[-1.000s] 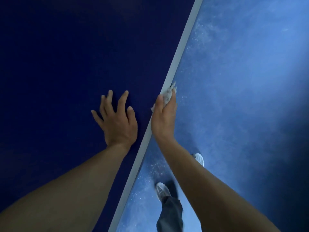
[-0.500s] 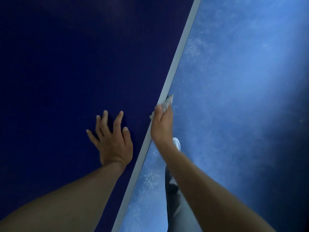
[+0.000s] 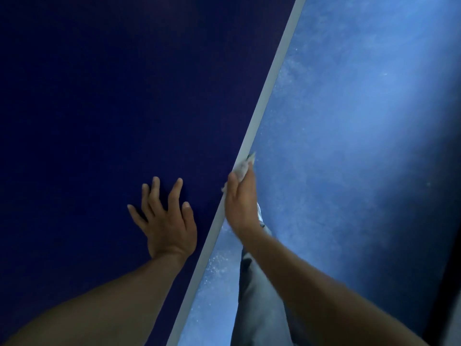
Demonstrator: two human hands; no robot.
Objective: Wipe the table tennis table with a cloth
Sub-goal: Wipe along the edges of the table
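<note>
The dark blue table tennis table [image 3: 112, 96] fills the left of the view, its pale grey edge [image 3: 269, 96] running diagonally from top right to bottom centre. My left hand [image 3: 166, 216] lies flat on the tabletop with fingers spread. My right hand [image 3: 240, 198] grips a small whitish cloth [image 3: 241, 168] and holds it against the table's edge; most of the cloth is hidden under my fingers.
To the right of the edge is a speckled blue floor [image 3: 349, 146]. My grey trouser leg [image 3: 257, 303] and a white shoe [image 3: 260, 213] show beneath my right forearm.
Both hands have shifted down the frame, nearer to me, with the cloth sliding along the grey edge. My leg has stepped forward under the right arm.
</note>
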